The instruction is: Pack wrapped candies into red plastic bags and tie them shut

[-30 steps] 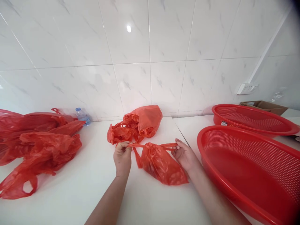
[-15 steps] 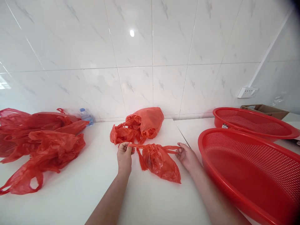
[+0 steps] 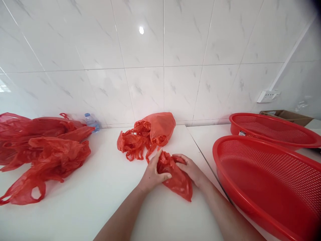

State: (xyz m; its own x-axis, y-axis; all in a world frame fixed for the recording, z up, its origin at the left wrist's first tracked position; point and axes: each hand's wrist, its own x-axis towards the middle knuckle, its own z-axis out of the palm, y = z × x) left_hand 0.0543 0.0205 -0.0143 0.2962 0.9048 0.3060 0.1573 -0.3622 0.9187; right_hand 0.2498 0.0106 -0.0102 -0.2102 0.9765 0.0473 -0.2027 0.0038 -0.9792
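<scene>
A small red plastic bag [image 3: 177,179], bunched at its top, rests on the white table between my hands. My left hand [image 3: 154,172] curves round its left side, with the thumb lying over the front of the plastic. From the right, my right hand [image 3: 189,167] cups the bag's upper part with bent fingers; some fingertips are hidden behind the plastic. Just behind it, close to the wall, lies a heap of crumpled red plastic bags [image 3: 162,127] with loose handles trailing forward.
To the left spreads a large pile of red plastic bags [image 3: 60,154], with a water bottle [image 3: 91,122] behind it. On the right stand a big red basket [image 3: 240,194] and another red basket [image 3: 271,129]. A cardboard box [image 3: 291,116] sits behind them, below a wall socket [image 3: 268,96].
Both hands have let go of the stretched handle ends and moved inward onto the bag's sides. The view has shifted slightly.
</scene>
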